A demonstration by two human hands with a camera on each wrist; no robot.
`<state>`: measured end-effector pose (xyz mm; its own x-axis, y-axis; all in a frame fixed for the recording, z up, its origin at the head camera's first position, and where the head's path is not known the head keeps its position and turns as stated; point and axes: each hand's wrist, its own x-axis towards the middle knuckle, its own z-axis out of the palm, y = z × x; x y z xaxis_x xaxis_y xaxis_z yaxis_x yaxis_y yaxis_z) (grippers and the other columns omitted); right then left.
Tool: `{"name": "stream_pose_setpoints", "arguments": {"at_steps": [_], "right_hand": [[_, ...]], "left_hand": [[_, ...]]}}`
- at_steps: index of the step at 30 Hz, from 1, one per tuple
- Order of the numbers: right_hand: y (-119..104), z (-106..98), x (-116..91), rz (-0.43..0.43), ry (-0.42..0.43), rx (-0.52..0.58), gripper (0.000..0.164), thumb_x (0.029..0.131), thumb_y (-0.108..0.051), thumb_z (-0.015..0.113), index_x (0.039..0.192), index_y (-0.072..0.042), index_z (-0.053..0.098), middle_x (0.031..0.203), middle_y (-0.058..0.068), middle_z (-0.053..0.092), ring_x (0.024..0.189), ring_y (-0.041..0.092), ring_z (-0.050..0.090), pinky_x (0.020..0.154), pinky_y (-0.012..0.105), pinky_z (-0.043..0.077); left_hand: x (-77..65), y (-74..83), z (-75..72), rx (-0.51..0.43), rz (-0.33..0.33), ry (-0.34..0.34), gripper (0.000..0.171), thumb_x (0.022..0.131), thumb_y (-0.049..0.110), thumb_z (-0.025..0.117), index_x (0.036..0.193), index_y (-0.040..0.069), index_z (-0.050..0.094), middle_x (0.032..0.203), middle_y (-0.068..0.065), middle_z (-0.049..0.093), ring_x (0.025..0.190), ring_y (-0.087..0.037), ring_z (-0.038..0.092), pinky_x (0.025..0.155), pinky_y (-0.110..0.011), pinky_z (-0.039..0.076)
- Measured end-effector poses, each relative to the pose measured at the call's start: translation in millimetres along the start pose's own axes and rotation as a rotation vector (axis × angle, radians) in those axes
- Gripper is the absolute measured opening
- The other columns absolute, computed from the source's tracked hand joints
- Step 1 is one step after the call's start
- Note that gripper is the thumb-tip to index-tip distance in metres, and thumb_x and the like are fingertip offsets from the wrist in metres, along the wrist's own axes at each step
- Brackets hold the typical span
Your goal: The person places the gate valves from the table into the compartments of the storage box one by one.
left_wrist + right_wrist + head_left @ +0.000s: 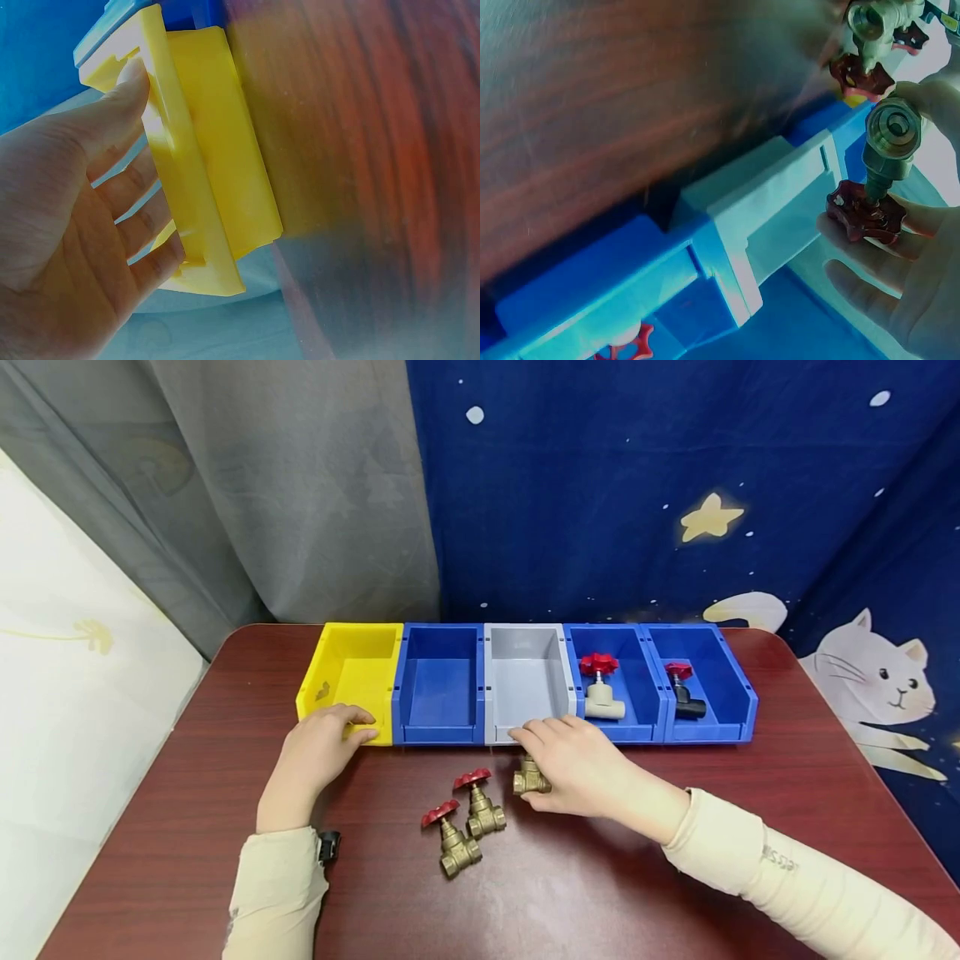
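Note:
My right hand holds a brass gate valve just in front of the grey bin. In the right wrist view the thumb presses the valve's brass body, and its red handwheel lies against the fingers. My left hand rests on the front lip of the yellow bin, thumb on the lip and fingers loosely spread along it. Two more brass valves with red handwheels, a nearer one and a farther one, lie on the table between the hands.
A blue bin stands between the yellow and grey bins. Right of the grey one, two blue bins hold a beige valve and a black valve, both with red handwheels. Curtains hang behind the brown table.

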<state>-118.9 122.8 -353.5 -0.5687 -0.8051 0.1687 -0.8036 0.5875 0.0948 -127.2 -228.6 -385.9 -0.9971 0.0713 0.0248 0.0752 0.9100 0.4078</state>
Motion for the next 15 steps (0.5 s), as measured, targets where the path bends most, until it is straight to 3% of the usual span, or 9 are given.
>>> {"name": "stream_pose_setpoints", "arguments": {"at_steps": [15], "right_hand": [[27,-12,11,0.009,0.015,-0.029,0.08,0.072,-0.051,0.082,0.128,0.0,0.059,0.112,0.011,0.066,0.102,0.027,0.065,0.09,0.044,0.052]], "left_hand": [[0.6,-0.3,-0.4,0.001,0.0,0.005,0.027,0.093,0.027,0.071,0.111,0.007,0.072,0.113,-0.016,0.068,0.103,-0.035,0.06,0.091,-0.057,0.047]]}}
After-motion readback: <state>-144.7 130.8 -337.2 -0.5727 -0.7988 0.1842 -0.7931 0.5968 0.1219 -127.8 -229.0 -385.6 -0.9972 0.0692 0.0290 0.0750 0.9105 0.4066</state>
